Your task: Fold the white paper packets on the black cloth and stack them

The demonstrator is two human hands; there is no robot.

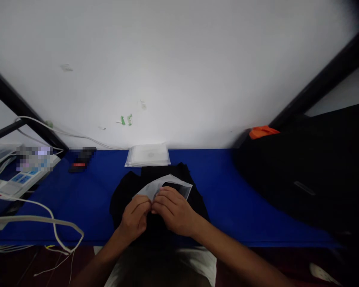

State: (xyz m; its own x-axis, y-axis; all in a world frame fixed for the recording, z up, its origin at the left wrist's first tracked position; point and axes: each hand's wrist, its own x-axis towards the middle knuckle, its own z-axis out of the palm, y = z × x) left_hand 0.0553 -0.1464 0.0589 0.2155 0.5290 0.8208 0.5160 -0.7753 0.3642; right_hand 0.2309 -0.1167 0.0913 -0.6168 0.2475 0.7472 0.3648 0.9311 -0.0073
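Observation:
A translucent plastic bag (155, 187) with something dark in its right part lies over black cloth (125, 191) on the blue surface. My left hand (136, 213) is closed on the bag's near edge, fingers pinched together. Right beside it, my right hand (173, 209) grips the same edge with its fingers bent over the bag. The two hands' fingertips nearly meet, and they hide the middle of the edge. Behind the cloth, against the wall, sits a stack of flat translucent bags (148, 154).
On the left are a white power strip (19, 179), loose white cables (52, 223) and a dark object with a red label (79, 164). A large black item (302, 179) fills the right side, an orange piece (263, 132) at its top. A white wall (197, 79) stands behind.

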